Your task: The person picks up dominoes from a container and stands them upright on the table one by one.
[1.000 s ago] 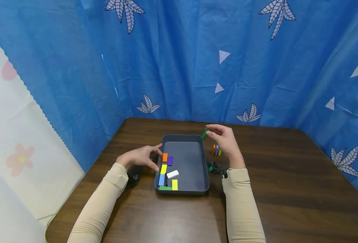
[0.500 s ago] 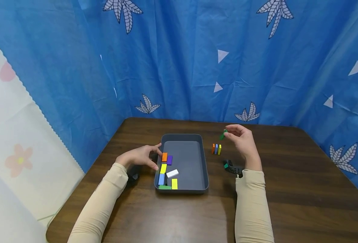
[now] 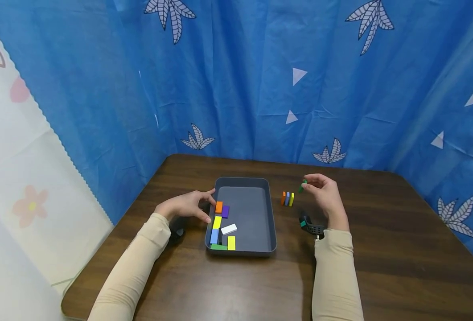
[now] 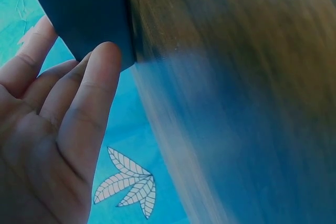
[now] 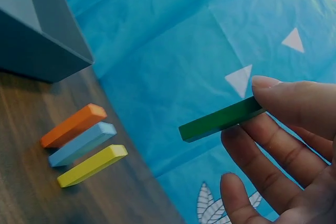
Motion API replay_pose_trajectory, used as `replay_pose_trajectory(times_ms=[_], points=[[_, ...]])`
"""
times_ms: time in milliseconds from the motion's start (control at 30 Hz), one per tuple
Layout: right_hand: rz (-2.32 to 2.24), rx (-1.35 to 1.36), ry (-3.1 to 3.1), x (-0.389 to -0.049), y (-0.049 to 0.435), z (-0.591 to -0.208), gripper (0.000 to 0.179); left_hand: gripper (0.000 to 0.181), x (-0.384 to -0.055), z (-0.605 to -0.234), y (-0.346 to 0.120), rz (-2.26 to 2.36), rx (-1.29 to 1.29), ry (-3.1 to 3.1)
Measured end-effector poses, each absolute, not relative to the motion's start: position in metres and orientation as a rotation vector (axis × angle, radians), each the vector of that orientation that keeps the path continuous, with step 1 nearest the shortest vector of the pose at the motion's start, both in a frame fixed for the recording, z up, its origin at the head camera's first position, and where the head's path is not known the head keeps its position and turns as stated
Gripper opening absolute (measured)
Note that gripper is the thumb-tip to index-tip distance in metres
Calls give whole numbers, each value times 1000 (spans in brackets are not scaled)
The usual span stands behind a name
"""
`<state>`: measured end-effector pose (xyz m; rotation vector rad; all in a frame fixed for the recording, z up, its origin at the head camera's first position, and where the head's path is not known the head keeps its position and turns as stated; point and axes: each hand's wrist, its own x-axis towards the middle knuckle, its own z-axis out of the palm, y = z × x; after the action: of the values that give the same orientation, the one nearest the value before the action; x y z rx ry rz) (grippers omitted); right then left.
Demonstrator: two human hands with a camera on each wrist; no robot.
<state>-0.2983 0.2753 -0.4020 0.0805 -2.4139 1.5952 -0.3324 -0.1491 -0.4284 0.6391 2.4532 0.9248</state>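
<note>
In the head view my right hand [image 3: 326, 196] pinches a green domino block [image 3: 302, 187] between thumb and fingers. The block hangs tilted above the table, just right of three upright blocks: orange [image 3: 283, 198], light blue [image 3: 287, 199] and yellow [image 3: 291, 199]. The right wrist view shows the green block's [image 5: 218, 121] free end pointing toward that row, apart from it. My left hand [image 3: 186, 207] rests against the left side of the dark grey tray [image 3: 272, 218], fingers extended. In the left wrist view its fingertips touch the tray's outer wall [image 4: 89, 9].
Inside the tray, along its left and near sides, lie several blocks, among them an orange block [image 3: 218, 207], a purple block [image 3: 225, 211] and a white block [image 3: 229, 229]. A blue curtain [image 3: 236, 89] hangs behind the wooden table [image 3: 380, 232].
My right hand has carried the green block rightward from the tray's far right corner, past the three upright blocks, then lowered it slightly. My left hand stays at the tray's side.
</note>
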Motion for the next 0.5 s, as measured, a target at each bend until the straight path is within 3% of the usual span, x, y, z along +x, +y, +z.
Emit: replay_pose_trajectory(times_ms=[500], points=[[1588, -30, -2532, -308, 277, -424, 35, 63, -334, -426, -148, 925, 632, 2445]])
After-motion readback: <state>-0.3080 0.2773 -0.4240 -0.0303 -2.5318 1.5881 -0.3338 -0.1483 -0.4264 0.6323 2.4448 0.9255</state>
